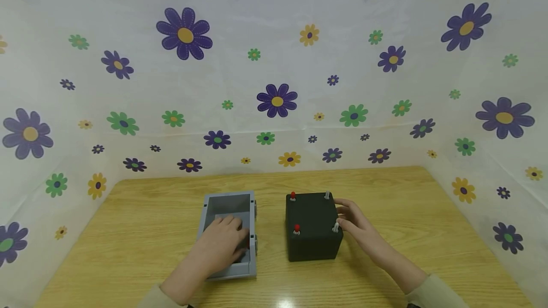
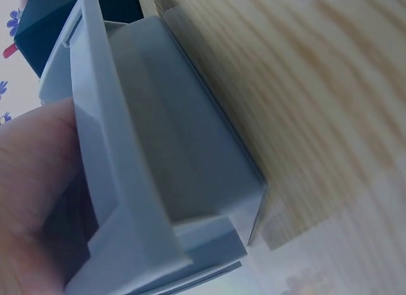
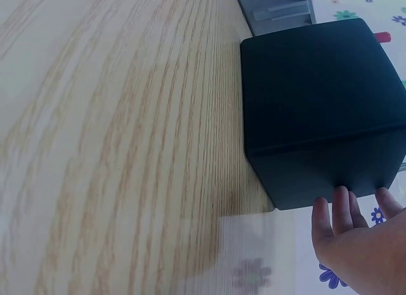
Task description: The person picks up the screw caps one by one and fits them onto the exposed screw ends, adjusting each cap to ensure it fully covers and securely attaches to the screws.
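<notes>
A grey open-topped plastic box (image 1: pixel 252 213) stands on the left of the table, and my left hand (image 1: pixel 223 241) reaches down into it. In the left wrist view the thumb side of that hand passes over the box's rim (image 2: pixel 95 117); its fingertips are hidden inside, so I cannot tell what they hold. A small bit of red (image 1: pixel 248 243) shows beside these fingers. To the right stands a black cube-shaped box (image 1: pixel 312 217) with toggle switches at its top corners, two red-capped and two bare metal. My right hand (image 1: pixel 359 225) touches its right side with extended fingers (image 3: pixel 341 209).
Both boxes stand on a wood-grain table (image 1: pixel 381 189), with a strip of tabletop between them. A white cloth with printed flowers (image 1: pixel 274 146) hangs behind the table and along both sides. Latches (image 1: pixel 255 245) stick out from the grey box's right side.
</notes>
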Demonstrator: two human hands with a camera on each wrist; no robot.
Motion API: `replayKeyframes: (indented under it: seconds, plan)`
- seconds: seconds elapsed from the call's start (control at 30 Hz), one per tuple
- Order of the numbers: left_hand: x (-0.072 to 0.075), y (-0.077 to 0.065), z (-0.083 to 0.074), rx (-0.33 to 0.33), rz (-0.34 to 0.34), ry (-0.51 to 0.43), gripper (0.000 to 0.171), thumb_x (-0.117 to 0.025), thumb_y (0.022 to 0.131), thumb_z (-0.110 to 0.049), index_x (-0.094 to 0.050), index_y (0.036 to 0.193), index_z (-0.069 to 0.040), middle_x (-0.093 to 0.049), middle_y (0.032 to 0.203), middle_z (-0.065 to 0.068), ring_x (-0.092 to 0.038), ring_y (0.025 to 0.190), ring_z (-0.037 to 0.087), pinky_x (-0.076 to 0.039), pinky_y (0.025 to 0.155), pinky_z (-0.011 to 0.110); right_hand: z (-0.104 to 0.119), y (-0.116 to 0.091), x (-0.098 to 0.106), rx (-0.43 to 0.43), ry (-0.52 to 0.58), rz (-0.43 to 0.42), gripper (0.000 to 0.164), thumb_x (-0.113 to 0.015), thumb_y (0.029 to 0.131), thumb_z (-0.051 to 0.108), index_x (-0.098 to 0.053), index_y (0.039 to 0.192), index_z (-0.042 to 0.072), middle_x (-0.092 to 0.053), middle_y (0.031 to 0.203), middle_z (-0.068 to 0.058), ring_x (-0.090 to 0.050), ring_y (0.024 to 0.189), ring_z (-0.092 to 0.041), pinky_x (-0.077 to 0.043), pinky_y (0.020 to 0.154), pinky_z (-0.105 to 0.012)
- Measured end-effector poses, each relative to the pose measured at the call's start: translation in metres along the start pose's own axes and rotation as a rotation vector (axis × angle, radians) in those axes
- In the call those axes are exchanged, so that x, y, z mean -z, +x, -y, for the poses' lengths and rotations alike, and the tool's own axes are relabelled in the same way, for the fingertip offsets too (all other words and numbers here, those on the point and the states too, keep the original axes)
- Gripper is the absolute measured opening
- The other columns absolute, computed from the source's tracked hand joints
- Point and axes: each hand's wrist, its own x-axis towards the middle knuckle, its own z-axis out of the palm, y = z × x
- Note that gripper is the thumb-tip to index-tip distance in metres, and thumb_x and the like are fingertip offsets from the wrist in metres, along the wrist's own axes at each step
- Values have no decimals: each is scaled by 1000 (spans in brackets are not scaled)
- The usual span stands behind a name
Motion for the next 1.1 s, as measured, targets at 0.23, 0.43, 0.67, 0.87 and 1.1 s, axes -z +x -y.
replayKeyframes:
  seconds: [0.23,0.43,0.67,0.87,1.1]
  plan:
    - [-2,-1,1,-27,-29,16,24,-83,92,-34,-77,107,-16,-68,100,3,-66,97,23,-58,86,44,0,1,1,7,-7,3,52,-46,114,18,-32,161,1,-45,152,-29,-48,137,-35,-51,102,-21]
    - [-2,0,1,-39,-43,19,20,-83,92,-31,-77,103,-16,-68,99,2,-66,96,22,-58,89,43,1,1,0,11,-13,-4,51,-46,114,17,-33,161,1,-46,152,-29,-48,137,-36,-51,102,-21]
    - [-4,-1,2,-38,-67,24,19,-83,92,-32,-77,99,-16,-68,97,1,-66,94,21,-58,88,42,1,1,1,9,-13,1,52,-46,114,19,-32,161,2,-46,151,-28,-49,136,-30,-51,102,-21]
    - [-1,-2,1,-43,-82,17,19,-85,90,-31,-75,97,-16,-67,95,0,-65,93,20,-58,86,42,-1,0,0,-8,-16,-5,52,-46,114,20,-33,161,3,-45,151,-28,-49,131,-21,-50,102,-19]
    - [2,-2,1,-64,-90,9,15,-83,92,-26,-77,100,-14,-69,98,0,-65,94,19,-59,90,41,-3,0,0,-4,-24,-9,51,-47,114,21,-34,160,4,-45,151,-28,-48,133,-28,-50,102,-20]
